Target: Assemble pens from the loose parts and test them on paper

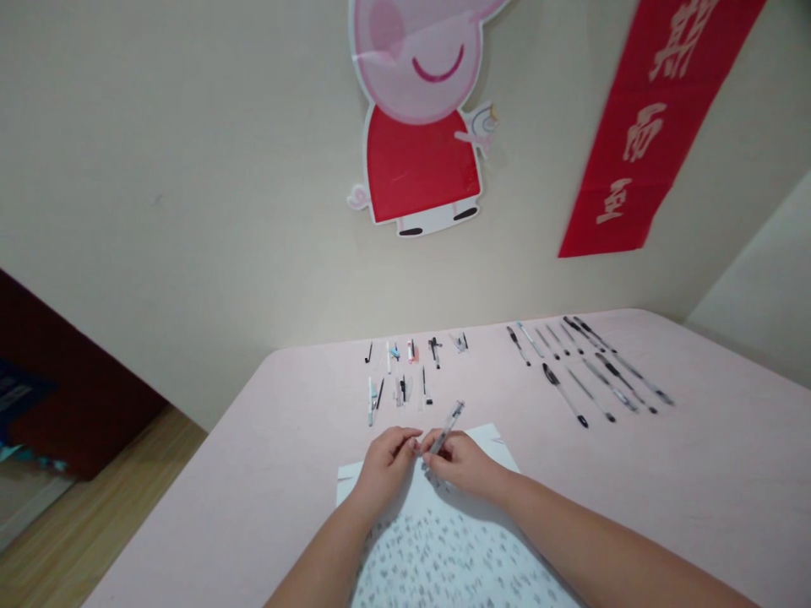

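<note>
My right hand (465, 464) holds a clear pen (451, 420) in a writing grip. The pen leans with its upper end up and to the right, and its lower end is close to the paper. My left hand (388, 464) rests on the sheet just to the left, fingers bent and thumb near the fingertips, almost touching my right hand. Whatever may be between those fingers is too small to make out. Under both hands lies a white sheet of paper (437, 540) covered with many small dark marks, blurred, beneath my forearms.
Taken-apart pen parts (403, 388) lie in two rows on the pink table (241, 473) beyond my hands. Several pens and thin refills (563, 393) are laid out at the right. Behind the table stands a wall with a pig cutout (421, 165) and a red banner (634, 160).
</note>
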{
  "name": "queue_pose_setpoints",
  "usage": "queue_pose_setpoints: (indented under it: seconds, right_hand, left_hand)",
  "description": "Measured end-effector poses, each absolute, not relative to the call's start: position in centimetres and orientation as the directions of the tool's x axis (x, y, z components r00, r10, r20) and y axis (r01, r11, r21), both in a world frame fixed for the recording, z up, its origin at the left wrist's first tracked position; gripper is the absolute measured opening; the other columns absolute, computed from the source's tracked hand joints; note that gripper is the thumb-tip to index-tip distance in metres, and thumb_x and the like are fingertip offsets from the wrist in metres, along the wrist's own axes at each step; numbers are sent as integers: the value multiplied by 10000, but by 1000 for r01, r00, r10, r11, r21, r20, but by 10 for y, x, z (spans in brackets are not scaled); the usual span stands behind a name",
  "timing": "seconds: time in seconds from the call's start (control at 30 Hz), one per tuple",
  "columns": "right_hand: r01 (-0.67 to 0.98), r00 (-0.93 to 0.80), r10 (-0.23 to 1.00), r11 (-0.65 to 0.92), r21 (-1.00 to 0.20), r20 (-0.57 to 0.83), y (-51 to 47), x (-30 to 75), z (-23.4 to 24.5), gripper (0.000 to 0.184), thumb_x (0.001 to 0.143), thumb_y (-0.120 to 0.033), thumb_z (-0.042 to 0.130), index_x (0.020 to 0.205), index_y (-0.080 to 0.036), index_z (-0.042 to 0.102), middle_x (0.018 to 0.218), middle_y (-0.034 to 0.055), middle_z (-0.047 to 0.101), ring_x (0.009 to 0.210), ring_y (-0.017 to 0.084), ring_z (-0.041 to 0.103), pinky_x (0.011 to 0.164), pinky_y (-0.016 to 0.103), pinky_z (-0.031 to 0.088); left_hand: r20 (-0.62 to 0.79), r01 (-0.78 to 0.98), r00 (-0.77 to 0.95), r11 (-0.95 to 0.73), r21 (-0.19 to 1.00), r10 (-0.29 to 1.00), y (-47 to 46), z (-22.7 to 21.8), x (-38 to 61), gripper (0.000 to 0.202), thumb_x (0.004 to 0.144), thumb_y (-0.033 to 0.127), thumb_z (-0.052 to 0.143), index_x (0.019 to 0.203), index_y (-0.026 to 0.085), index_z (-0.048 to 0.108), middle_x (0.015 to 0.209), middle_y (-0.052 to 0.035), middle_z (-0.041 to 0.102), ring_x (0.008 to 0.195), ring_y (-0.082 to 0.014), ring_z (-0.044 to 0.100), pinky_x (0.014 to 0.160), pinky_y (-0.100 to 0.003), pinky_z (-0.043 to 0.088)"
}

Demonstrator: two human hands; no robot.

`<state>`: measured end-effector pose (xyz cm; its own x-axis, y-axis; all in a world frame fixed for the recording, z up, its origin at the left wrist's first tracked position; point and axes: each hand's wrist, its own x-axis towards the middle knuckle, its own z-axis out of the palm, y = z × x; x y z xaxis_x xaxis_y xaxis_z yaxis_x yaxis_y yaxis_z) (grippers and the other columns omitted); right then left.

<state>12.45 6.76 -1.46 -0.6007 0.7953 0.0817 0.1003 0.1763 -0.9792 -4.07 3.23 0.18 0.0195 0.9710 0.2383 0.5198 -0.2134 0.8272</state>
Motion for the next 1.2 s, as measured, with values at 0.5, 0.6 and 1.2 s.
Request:
queue_pose_setpoints:
  seconds: [0.5, 0.6, 1.2]
  right_hand:
    - [474, -511, 845, 430, -768, 158, 58, 110, 5, 143, 650, -94, 506, 682, -195, 602, 566, -30, 555, 529, 123, 489, 552, 239, 388]
    - [481, -512, 839, 457, -748, 184, 60, 107, 2, 134, 673, -108, 508, 700, -196, 606, 588, -29, 565, 531, 119, 481, 549, 234, 385]
    - [454, -563, 795, 524, -721, 225, 60, 108, -3, 150, 686, -82, 494, 716, -176, 607, 686, 15, 634, 629, 142, 545, 610, 229, 394]
  left_hand:
    - [230, 608, 60, -219, 764, 971, 31, 3, -42, 360, 718, 41, 441, 898, 204, 707, 859, -59, 709, 822, -199, 630, 773, -321, 468]
    - [225, 608, 61, -215, 764, 972, 32, 2, -43, 377, 698, 29, 429, 903, 187, 703, 860, -68, 706, 827, -201, 625, 774, -322, 463]
    - [198, 597, 23, -173, 784, 980, 32, 2, -42, 412, 640, 16, 416, 876, 193, 704, 787, -40, 676, 752, -175, 591, 738, -295, 452]
